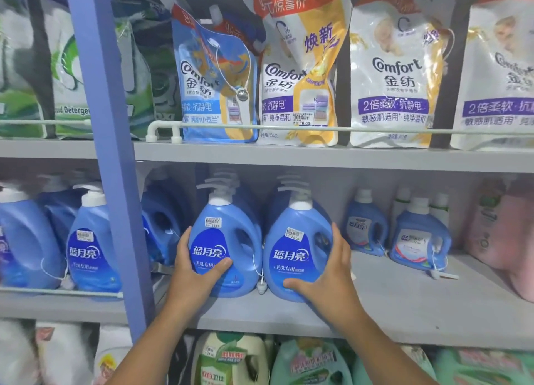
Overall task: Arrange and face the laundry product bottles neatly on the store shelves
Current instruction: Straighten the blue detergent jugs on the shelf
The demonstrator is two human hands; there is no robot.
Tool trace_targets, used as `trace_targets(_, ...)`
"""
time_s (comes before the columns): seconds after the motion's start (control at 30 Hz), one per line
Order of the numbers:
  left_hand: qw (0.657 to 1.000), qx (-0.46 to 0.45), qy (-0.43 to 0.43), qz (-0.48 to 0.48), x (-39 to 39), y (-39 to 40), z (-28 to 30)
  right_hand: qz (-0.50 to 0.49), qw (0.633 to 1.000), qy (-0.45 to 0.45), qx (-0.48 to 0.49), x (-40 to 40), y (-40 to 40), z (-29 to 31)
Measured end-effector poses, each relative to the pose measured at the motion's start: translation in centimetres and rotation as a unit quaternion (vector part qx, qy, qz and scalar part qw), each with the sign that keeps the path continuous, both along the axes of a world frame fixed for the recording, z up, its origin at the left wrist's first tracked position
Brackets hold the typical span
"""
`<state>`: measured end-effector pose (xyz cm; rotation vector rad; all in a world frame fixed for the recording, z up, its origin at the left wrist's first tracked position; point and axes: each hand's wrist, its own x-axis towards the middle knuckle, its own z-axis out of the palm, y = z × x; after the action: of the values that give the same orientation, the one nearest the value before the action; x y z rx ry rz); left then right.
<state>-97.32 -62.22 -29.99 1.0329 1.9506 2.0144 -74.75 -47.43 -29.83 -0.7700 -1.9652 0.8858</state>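
Two blue pump bottles stand side by side at the front of the middle shelf [404, 303], one in each hand. Going left to right: outside the left hand's fingers, beyond the blue upright post [115, 165], more blue detergent bottles sit behind a rail. The left hand [190, 269] cups the left bottle [225, 249], its fingers curled round the bottle's left flank and its thumb pressed across the lower front label. Between the two thumbs, the bottles nearly touch, and a small white security tag [261, 288] hangs on a cord in the gap. The right hand [326, 272] grips the right bottle [297, 254], fingers wrapped up its right side beside the handle cut-out, thumb lying along the low front. Beyond those fingers, the shelf is bare for a stretch, then two smaller blue bottles [365, 228] stand further back.

The step in hand looks like squaring this pair: both labels already face outward and both bases seem close to the shelf lip. The next move likely calls for a slight twist or pull so the fronts line up evenly, then letting go without tipping the tall pump heads. After that, the set-back small bottles on the right probably need drawing forward.
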Motion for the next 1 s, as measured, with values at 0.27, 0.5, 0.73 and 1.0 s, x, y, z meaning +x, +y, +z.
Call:
trace_targets(0.27,0.997,0.040,-0.055,-0.019,-0.6,0.3,0.6,0.060,0.969,0.181,-0.160,0.4,3.8,1.9)
trace_targets(0.5,0.997,0.029,-0.074,0.005,-0.5,0.8,0.9,0.139,0.940,0.171,-0.262,-1.1,5.2,1.8)
trace_targets(0.73,0.997,0.032,-0.067,0.017,-0.7,1.1,0.3,0.161,0.936,0.156,-0.271,-1.1,5.9,1.6)
trace_targets(1.0,0.996,0.048,-0.078,-0.001,-0.8,1.2,0.4,0.078,0.933,0.178,-0.304,1.0,8.2,4.7)
